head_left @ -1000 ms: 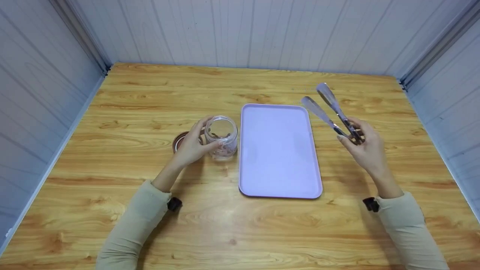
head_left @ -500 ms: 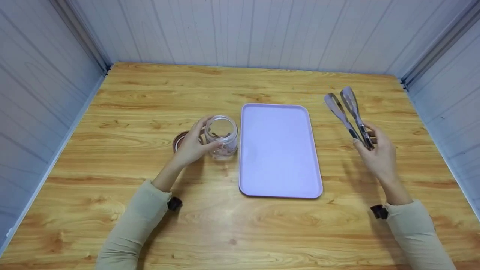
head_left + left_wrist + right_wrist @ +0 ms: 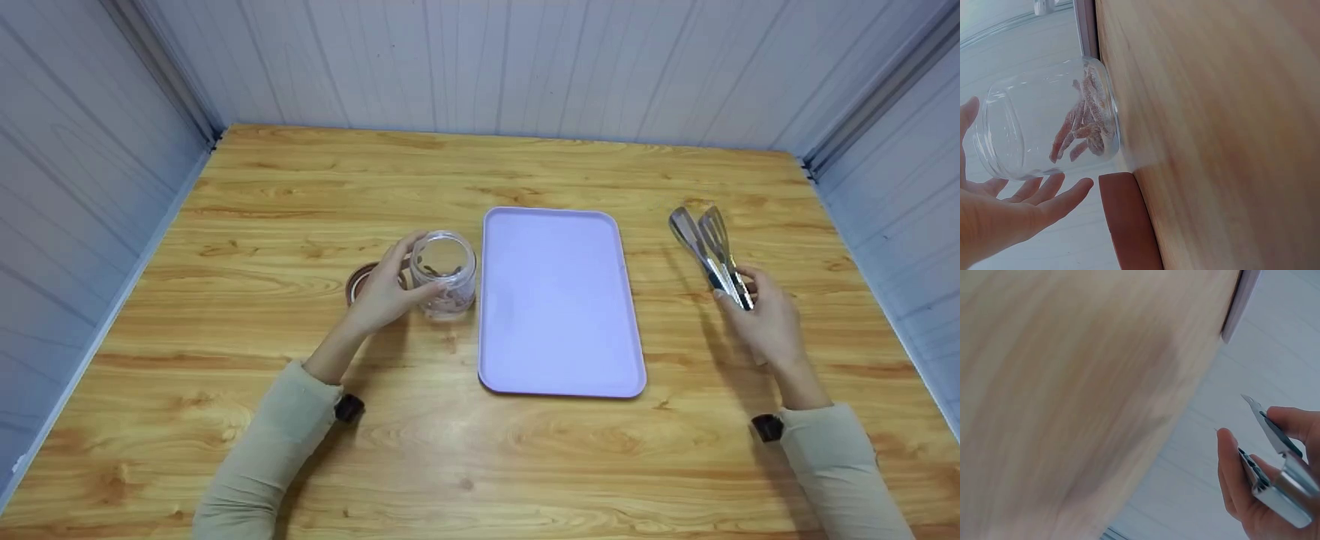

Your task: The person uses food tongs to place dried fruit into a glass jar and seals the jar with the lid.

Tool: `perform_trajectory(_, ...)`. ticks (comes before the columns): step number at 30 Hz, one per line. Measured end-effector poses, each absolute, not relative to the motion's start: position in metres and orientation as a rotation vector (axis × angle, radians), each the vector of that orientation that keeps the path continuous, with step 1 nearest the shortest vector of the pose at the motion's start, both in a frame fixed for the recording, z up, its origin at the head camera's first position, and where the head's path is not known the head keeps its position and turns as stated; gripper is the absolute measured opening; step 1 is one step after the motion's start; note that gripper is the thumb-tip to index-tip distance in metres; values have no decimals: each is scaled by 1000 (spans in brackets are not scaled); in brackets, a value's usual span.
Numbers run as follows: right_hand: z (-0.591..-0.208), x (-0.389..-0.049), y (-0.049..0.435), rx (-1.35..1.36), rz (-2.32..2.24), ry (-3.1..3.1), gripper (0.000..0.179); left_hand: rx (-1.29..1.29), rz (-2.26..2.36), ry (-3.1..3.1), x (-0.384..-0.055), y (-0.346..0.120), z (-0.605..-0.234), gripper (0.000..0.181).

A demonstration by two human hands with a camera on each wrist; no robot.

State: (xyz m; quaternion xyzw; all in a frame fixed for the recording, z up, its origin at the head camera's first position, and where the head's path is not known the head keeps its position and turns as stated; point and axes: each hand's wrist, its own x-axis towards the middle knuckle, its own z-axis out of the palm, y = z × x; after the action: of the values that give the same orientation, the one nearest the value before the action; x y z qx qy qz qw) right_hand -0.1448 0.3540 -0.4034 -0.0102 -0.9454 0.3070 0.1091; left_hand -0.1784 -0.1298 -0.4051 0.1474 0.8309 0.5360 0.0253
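Over the wooden table (image 3: pixel 450 465), the right hand (image 3: pixel 769 324) has carried tongs (image 3: pixel 709 262) rightward.

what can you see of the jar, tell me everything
The jar is a clear, see-through cylinder that looks like glass, with a rounded base and a ringed mouth. It is uncovered and stands upright on the table, its mouth up, close to the left of the tray. Reddish-brown strips with a pale coating lie piled near its bottom. The left hand holds it by the upper part, thumb on the near side.
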Motion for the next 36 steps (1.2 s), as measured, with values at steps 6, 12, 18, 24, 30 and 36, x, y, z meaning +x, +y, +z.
perform_trajectory(6, -409, -145, 358, -28, 876, -2818, 52, 459, 1658, 2562, -179, -130, -405, 78)
perform_trajectory(12, -411, -144, 361, -35, 829, -2898, 54, 459, 1679, 2550, -178, -130, -404, 78)
perform_trajectory(18, -412, -144, 364, 4, 813, -2925, 54, 455, 1653, 2574, -178, -130, -405, 76)
perform_trajectory(24, -412, -145, 365, 4, 820, -2970, 58, 462, 1667, 2581, -179, -129, -405, 76)
perform_trajectory(30, -412, -146, 365, 29, 826, -3034, 62, 454, 1673, 2568, -179, -129, -404, 76)
perform_trajectory(36, -413, -146, 366, 18, 845, -3093, 64, 464, 1676, 2562, -179, -129, -405, 76)
